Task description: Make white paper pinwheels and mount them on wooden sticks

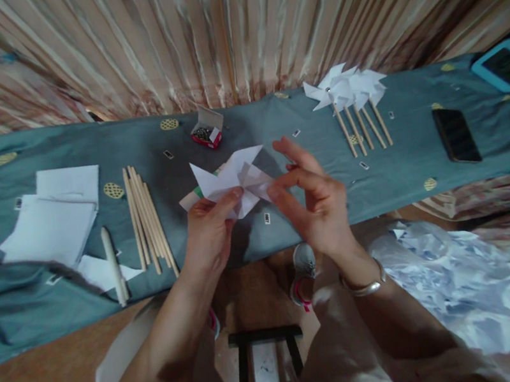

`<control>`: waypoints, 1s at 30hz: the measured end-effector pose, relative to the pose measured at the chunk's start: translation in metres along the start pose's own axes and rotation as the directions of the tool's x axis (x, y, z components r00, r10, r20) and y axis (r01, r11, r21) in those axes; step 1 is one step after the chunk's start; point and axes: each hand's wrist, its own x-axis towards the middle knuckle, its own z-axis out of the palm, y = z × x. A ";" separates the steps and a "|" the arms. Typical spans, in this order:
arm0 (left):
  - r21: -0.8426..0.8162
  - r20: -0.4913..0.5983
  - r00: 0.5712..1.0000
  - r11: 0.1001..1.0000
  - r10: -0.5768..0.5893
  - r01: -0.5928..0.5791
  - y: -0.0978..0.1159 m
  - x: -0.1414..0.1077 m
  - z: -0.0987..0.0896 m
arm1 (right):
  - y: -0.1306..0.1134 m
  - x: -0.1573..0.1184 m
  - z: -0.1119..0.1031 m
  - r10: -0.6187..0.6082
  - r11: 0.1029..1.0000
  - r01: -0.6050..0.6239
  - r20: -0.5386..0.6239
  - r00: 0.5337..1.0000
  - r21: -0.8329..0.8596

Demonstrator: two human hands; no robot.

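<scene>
A cloth-covered table (413,133) bears paper sheets (57,225), wooden sticks (145,218) and a small open box (209,119). Farther right lie pinwheels (343,92), a phone (456,134) and a blue-framed device (509,65).

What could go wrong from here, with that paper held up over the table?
If the left grip loosens, the folded paper might spring open. The small red box stands open just beyond, so a bump could spill its contents. The wooden sticks lie loose near the table's front edge and might roll off if brushed.
</scene>
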 end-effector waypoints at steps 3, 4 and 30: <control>-0.023 0.020 0.999 0.999 -0.029 0.029 0.002 0.001 -0.001 | 0.006 0.004 -0.006 0.078 0.992 -0.072 -0.055 0.995 0.107; -0.038 0.029 0.999 0.999 -0.034 0.035 0.003 0.001 -0.001 | 0.009 0.005 -0.006 0.118 0.982 -0.108 -0.060 0.991 0.157; 0.044 -0.072 0.983 0.985 0.168 -0.166 0.024 0.008 -0.020 | 0.062 0.009 0.002 0.116 0.913 0.040 0.351 0.929 -0.406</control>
